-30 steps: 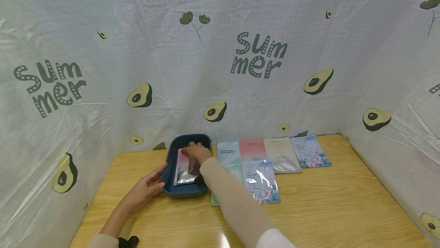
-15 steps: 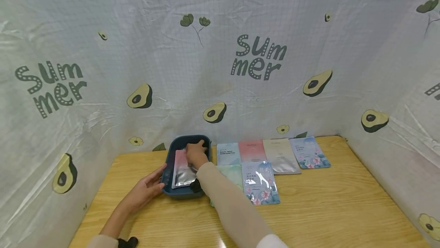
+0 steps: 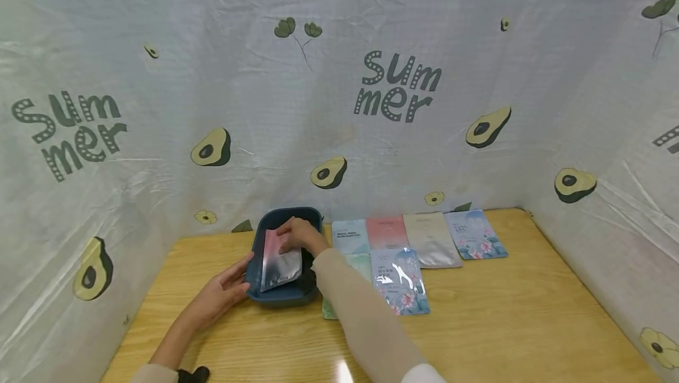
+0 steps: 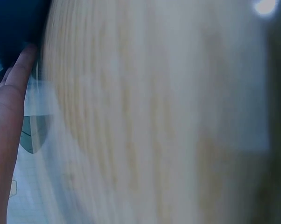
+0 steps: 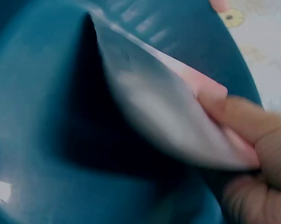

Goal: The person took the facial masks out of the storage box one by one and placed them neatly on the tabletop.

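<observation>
A dark blue plastic tub [image 3: 283, 300] stands at the table's left rear. Inside it, my right hand [image 3: 303, 235] pinches the upper right edge of a pink-and-silver face mask packet [image 3: 280, 266]. In the right wrist view the packet [image 5: 154, 102] is tilted and bowed, its silver back lifted off the tub floor. My left hand [image 3: 220, 297] touches the tub's left outer wall with fairly straight fingers, thumb spread toward the front. Only a strip of the left hand [image 4: 10, 107] shows in the left wrist view.
Right of the tub lie several flat packets: a light blue one [image 3: 350, 237], a pink one [image 3: 385, 233], a cream-silver one [image 3: 434, 241] and two floral blue ones, nearer [image 3: 400, 281] and farther [image 3: 475, 234]. My right forearm partly covers a green packet [image 3: 358, 264]. Printed sheeting hangs behind.
My right hand has drawn back from deeper in the tub and taken hold of the pink-and-silver packet, which is now tilted and slightly farther left. The left hand stays at the tub's side.
</observation>
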The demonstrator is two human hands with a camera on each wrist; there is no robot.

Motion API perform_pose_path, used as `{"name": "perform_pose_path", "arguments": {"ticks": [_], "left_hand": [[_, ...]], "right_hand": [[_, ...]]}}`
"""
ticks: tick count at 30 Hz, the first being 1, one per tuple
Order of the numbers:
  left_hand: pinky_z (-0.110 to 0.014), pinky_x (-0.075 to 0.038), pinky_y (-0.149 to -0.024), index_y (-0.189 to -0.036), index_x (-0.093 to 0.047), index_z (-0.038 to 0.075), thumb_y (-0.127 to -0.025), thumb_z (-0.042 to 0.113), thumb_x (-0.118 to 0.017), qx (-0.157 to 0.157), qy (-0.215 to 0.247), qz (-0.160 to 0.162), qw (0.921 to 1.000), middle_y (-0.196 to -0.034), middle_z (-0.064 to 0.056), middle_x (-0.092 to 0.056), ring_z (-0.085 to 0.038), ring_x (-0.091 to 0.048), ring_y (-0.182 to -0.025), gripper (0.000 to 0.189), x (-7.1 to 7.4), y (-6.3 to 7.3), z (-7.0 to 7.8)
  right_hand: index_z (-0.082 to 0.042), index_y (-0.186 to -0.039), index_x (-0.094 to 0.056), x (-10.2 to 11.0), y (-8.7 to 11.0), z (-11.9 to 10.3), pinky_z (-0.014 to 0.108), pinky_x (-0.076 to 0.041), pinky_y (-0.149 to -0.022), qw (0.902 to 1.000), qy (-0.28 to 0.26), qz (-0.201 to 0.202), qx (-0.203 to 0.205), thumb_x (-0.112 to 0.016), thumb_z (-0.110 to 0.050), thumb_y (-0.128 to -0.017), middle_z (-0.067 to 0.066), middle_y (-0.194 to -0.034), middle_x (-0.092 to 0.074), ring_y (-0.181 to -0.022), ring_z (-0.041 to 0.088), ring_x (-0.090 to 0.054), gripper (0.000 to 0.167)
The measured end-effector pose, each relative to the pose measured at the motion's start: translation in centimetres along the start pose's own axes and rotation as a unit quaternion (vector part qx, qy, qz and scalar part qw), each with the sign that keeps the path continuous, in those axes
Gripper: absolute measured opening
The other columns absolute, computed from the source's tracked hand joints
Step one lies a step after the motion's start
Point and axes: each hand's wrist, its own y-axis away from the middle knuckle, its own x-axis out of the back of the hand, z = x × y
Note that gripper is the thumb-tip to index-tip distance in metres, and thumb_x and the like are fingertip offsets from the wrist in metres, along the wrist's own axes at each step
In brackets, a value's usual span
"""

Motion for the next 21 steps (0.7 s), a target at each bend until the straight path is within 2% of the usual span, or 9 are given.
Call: {"name": "perform_pose_path", "arguments": {"ticks": [2,5,9,11,14,16,21], "left_hand": [[-0.027,-0.047,-0.105,-0.164,-0.007,0.008,-0.107,-0.001,-0.046,-0.004,0.001,-0.002,1.0000,-0.168,-0.024,0.002,-0.005,-0.039,-0.142,0.070,0.08,0.11,0.08],[-0.026,-0.047,-0.105,-0.164,-0.007,0.008,-0.107,0.000,-0.046,-0.005,0.003,-0.004,1.0000,-0.168,-0.024,0.003,-0.005,-0.038,-0.142,0.070,0.11,0.16,0.21],[-0.025,-0.046,-0.105,-0.164,-0.009,0.010,-0.107,0.001,-0.048,0.003,-0.002,0.005,1.0000,-0.168,-0.024,0.003,0.000,-0.041,-0.139,0.070,0.09,0.25,0.34],[-0.025,-0.046,-0.105,-0.164,-0.009,0.009,-0.107,0.001,-0.048,0.006,-0.003,0.009,0.9999,-0.167,-0.025,0.003,0.002,-0.043,-0.137,0.070,0.10,0.31,0.32],[-0.024,-0.047,-0.104,-0.164,-0.010,0.010,-0.106,0.001,-0.048,0.007,-0.003,0.014,0.9999,-0.167,-0.026,0.003,0.004,-0.044,-0.136,0.070,0.17,0.31,0.16],[-0.025,-0.047,-0.104,-0.164,-0.009,0.009,-0.106,0.000,-0.048,0.004,0.000,0.010,0.9999,-0.167,-0.026,0.004,0.002,-0.043,-0.137,0.070,0.23,0.29,0.02],[-0.026,-0.047,-0.105,-0.164,-0.005,0.006,-0.107,0.000,-0.047,-0.005,0.004,0.000,1.0000,-0.166,-0.028,0.007,-0.001,-0.040,-0.139,0.071,0.34,0.35,-0.15]], "right_hand": [[-0.018,-0.133,-0.070,0.39,-0.07,-0.09,0.036,-0.045,-0.109,0.9987,-0.016,-0.041,0.024,-0.088,-0.008,-0.079,0.008,-0.159,-0.042,-0.138,0.023,-0.045,0.058],[-0.019,-0.142,-0.062,0.85,-0.07,-0.27,0.039,-0.038,-0.116,0.9939,-0.036,-0.099,0.035,-0.087,-0.003,-0.078,0.010,-0.169,-0.021,-0.151,0.025,-0.027,0.071],[-0.018,-0.146,-0.058,1.05,0.02,-0.53,0.038,-0.037,-0.116,0.9884,-0.032,-0.143,0.039,-0.083,0.005,-0.079,0.009,-0.170,-0.016,-0.155,0.023,-0.017,0.076],[-0.015,-0.146,-0.059,1.05,0.15,-0.66,0.037,-0.040,-0.114,0.9879,-0.025,-0.145,0.048,-0.082,0.007,-0.079,0.009,-0.167,-0.026,-0.151,0.023,-0.027,0.074],[-0.014,-0.142,-0.062,1.02,0.43,-0.86,0.037,-0.046,-0.108,0.9904,-0.026,-0.127,0.049,-0.080,0.009,-0.080,0.008,-0.155,-0.043,-0.132,0.024,-0.046,0.069],[-0.016,-0.141,-0.063,1.00,0.62,-0.93,0.037,-0.050,-0.104,0.9923,-0.031,-0.112,0.044,-0.079,0.010,-0.080,0.007,-0.150,-0.048,-0.122,0.024,-0.049,0.068],[-0.021,-0.148,-0.057,1.18,0.92,-0.92,0.040,-0.048,-0.107,0.9929,-0.038,-0.105,0.042,-0.077,0.013,-0.081,0.006,-0.164,-0.033,-0.137,0.023,-0.042,0.078]]}}
